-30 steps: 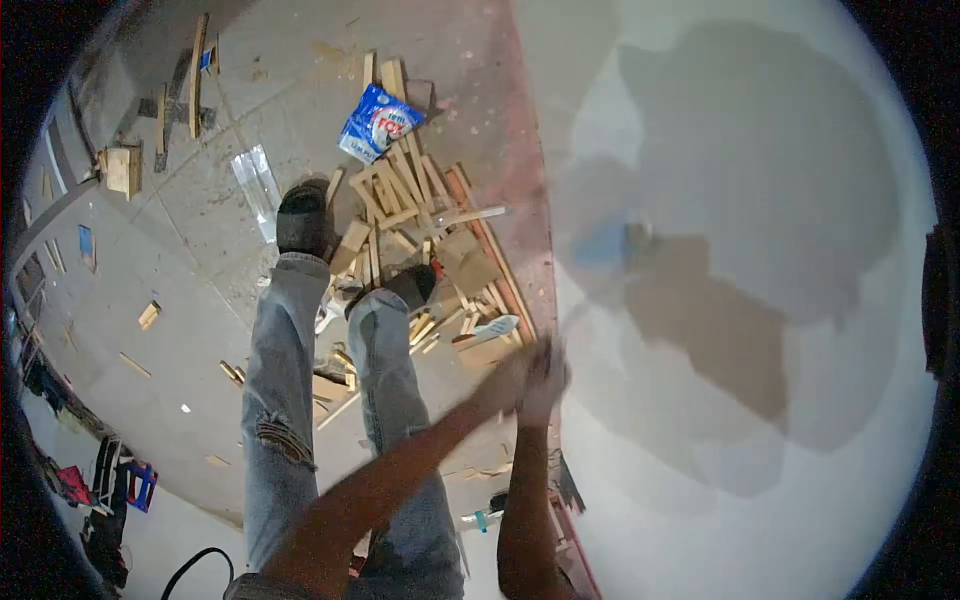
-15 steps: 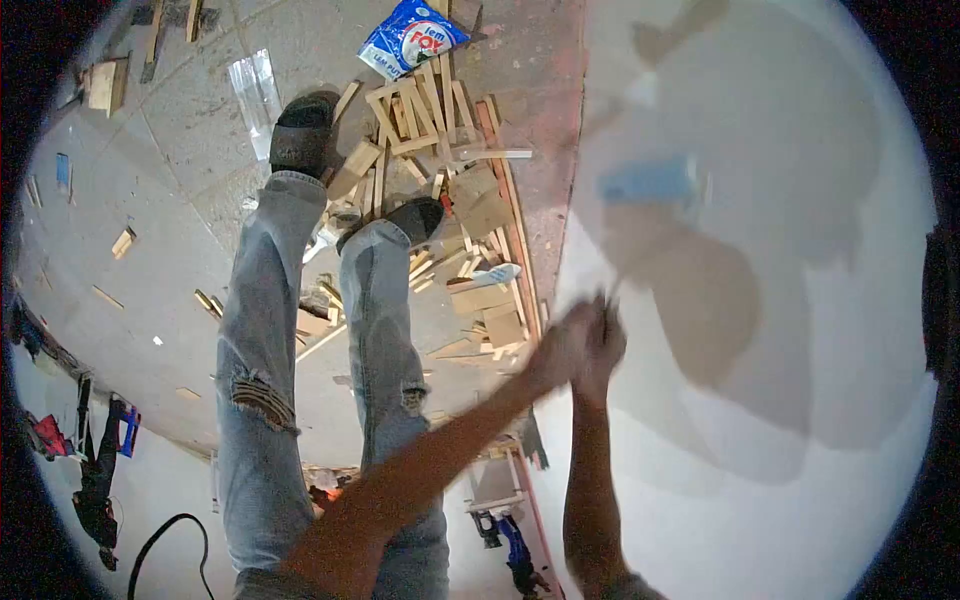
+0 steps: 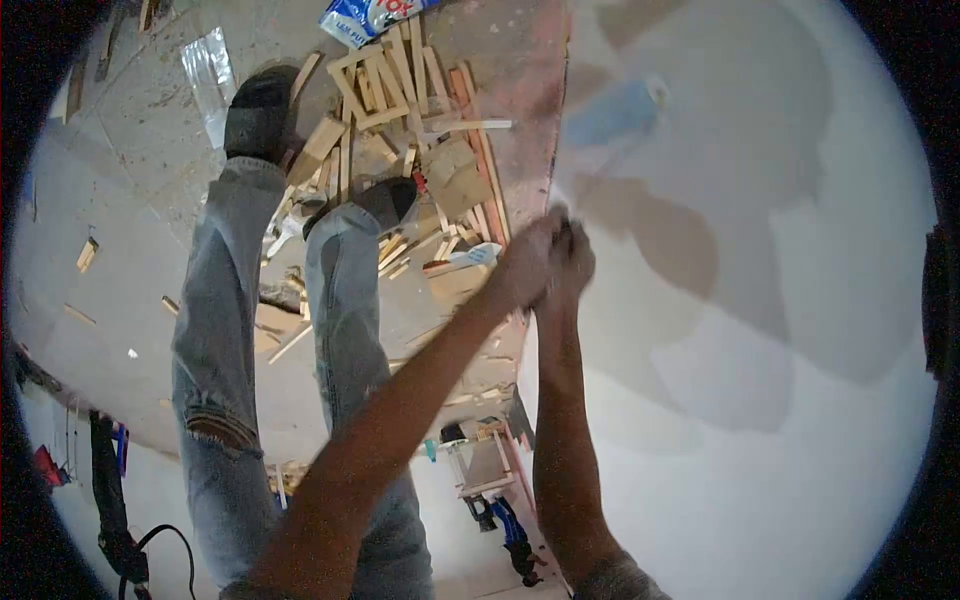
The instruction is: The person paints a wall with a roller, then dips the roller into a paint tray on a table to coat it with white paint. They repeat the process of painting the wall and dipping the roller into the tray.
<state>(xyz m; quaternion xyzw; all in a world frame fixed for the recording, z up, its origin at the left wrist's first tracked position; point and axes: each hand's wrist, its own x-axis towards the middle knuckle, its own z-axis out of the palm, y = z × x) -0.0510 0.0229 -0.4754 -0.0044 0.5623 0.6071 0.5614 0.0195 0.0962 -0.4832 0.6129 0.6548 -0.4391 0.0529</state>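
Observation:
A paint roller (image 3: pixel 615 112) with a blue, motion-blurred sleeve lies against the white wall (image 3: pixel 680 500), near its bottom edge. Both my hands close round its handle, which they mostly hide. My left hand (image 3: pixel 528 258) comes in across my legs from the left. Against it, on the right, my right hand (image 3: pixel 572 258) is wrapped round the same handle. Thin parts of the roller's frame are too smeared to trace.
Wood offcuts and a small wooden frame (image 3: pixel 370 90) litter the floor by my feet. A blue-and-white packet (image 3: pixel 365 18) lies beyond them. Long reddish strips (image 3: pixel 480 150) run along the wall's foot. Another person (image 3: pixel 515 540) is in the background, near a wooden stand (image 3: pixel 483 465).
My hands and the roller have shifted up and left in the picture, the roller now closer to the wall's bottom edge. The whole view has shifted too. Both hands keep their grip.

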